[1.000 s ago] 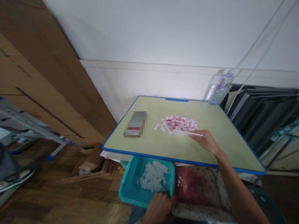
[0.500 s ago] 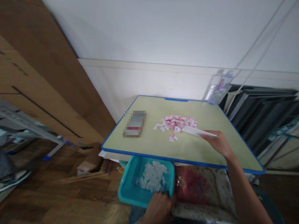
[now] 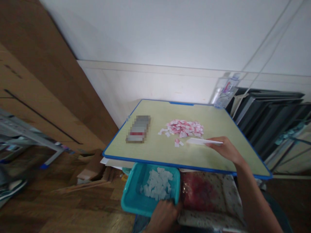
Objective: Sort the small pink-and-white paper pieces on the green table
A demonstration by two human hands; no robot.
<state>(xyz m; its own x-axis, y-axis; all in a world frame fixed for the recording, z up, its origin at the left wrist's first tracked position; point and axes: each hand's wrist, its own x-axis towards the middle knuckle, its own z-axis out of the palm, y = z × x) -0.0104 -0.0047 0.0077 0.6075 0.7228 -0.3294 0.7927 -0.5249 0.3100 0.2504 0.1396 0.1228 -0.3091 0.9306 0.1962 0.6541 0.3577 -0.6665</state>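
My right hand (image 3: 222, 147) is closed on a white flat scraper (image 3: 198, 141), held low over the table just in front of a pile of small pink and white pieces (image 3: 186, 127). Two or so loose pieces (image 3: 177, 142) lie left of the scraper's tip. My left hand (image 3: 166, 213) is closed on the near rim of a teal plastic basin (image 3: 128, 202). Inside the basin lies a heap of small white pieces (image 3: 159, 183). Whether the scraper touches the tabletop I cannot tell.
The folding table (image 3: 155, 152) has a blue edge. A pixelated flat object (image 3: 139, 129) lies on its left side, and a clear bottle (image 3: 227, 92) stands at the far right corner. Dark panels (image 3: 269, 113) lean at right; cardboard (image 3: 91, 168) lies on the floor.
My right hand has drawn the scraper back from the pile towards the table's near side. The left hand stays at the basin rim. The whole view has shifted slightly.
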